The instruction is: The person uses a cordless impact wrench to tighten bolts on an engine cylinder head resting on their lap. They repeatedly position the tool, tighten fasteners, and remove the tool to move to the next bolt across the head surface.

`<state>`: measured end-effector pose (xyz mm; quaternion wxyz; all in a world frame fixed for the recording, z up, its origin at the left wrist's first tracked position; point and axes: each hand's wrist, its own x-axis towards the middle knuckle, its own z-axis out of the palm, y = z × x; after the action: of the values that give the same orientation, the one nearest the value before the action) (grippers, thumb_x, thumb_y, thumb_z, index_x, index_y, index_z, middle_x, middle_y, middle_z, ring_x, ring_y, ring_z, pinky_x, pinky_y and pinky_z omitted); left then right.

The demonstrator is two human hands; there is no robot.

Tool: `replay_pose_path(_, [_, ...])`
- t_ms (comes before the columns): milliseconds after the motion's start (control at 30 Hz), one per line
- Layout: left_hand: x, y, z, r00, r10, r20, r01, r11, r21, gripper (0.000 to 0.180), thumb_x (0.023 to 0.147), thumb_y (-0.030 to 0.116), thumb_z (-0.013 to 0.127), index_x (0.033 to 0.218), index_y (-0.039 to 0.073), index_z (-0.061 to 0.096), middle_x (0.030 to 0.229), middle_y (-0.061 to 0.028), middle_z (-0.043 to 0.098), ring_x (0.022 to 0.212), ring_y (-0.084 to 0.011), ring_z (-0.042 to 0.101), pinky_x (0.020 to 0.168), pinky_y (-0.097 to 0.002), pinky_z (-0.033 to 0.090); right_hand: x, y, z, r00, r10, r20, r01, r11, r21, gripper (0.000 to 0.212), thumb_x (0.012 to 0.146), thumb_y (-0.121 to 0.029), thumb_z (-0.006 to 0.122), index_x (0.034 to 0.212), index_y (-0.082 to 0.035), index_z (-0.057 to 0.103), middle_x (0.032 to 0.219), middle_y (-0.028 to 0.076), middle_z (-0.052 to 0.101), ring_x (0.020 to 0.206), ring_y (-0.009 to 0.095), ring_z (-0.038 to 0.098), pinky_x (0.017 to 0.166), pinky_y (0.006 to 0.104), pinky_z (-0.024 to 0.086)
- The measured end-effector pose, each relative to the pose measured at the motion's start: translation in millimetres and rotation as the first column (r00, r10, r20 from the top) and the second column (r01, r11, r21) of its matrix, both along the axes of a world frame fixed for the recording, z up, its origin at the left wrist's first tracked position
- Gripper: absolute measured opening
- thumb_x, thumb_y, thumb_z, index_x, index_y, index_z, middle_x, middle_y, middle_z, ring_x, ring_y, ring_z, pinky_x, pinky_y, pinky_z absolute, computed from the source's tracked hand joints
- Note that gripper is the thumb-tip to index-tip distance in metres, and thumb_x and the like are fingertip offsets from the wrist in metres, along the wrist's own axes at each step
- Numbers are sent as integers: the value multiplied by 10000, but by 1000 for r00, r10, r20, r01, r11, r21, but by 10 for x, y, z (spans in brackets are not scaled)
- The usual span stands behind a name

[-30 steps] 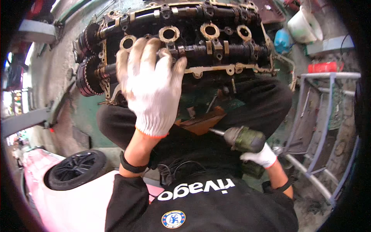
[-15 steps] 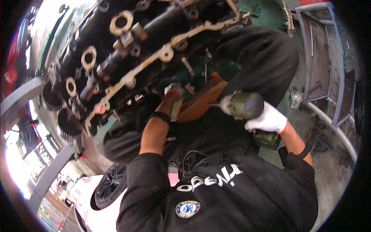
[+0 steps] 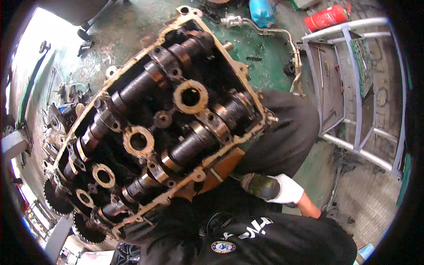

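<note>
A large, oily engine cylinder head (image 3: 163, 128) with two camshafts and round holes lies tilted across my lap, toothed sprockets at its lower left end. My right hand (image 3: 288, 190), in a white glove, grips a dark green power tool (image 3: 260, 185) whose tip points under the head's near edge by an orange-brown piece (image 3: 223, 170). My left hand is hidden, out of sight below the cylinder head.
A grey metal step frame (image 3: 353, 97) stands at the right on the green floor. A red canister (image 3: 326, 17) and a blue container (image 3: 261, 11) lie at the top. Loose engine parts (image 3: 62, 115) sit at the left.
My left hand has left the top of the cylinder head and dropped out of sight beneath it. The view has swung closer over the head. The right hand still holds the tool.
</note>
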<state>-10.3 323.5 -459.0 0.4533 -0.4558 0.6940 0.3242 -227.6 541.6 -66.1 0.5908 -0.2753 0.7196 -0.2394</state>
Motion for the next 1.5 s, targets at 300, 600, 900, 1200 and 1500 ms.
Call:
replay_pose_path(300, [-59,-29,210,999,0,-53,2,1000,29,448,980,432,626,1170,28,673,931,-136,681,805,-274,674,699,-438,557,99,-140,-22,990,71,-122,-65,997,49,492,806,-364,813,1184,-79,679,944,222,715,869,448,683,750,457,574])
replay_pose_path(600, [-65,-54,235,994,-74,-83,76,997,23,468,970,422,637,1162,-4,655,842,-146,661,737,-282,664,648,-438,554,169,-92,-71,987,78,-143,-75,997,32,453,773,-324,810,1090,-39,658,843,243,697,824,460,681,709,499,556])
replay_pose_path(900, [-153,-59,464,966,-113,-233,112,994,-21,489,959,412,647,1153,-37,637,752,-156,642,669,-290,653,597,-438,551,218,-61,-76,982,78,-172,-79,997,-2,503,763,-295,799,1166,-20,674,867,262,704,864,446,698,732,497,572])
replay_pose_path(1200, [-542,-159,2331,816,-122,-565,101,992,-69,476,930,364,671,1138,-62,625,702,-190,632,634,-331,663,572,-453,549,0,-85,-262,986,116,-123,-113,993,32,485,690,-278,771,1090,-16,690,874,291,682,896,490,660,792,501,561])
replay_pose_path(1500, [-47,-29,4337,568,353,-743,-371,916,151,262,901,163,785,1090,-2,712,868,-81,732,715,-128,695,678,-287,571,13,-122,-251,968,187,-165,-193,981,-18,501,711,-292,760,1150,-57,695,898,279,694,898,476,671,790,509,569])
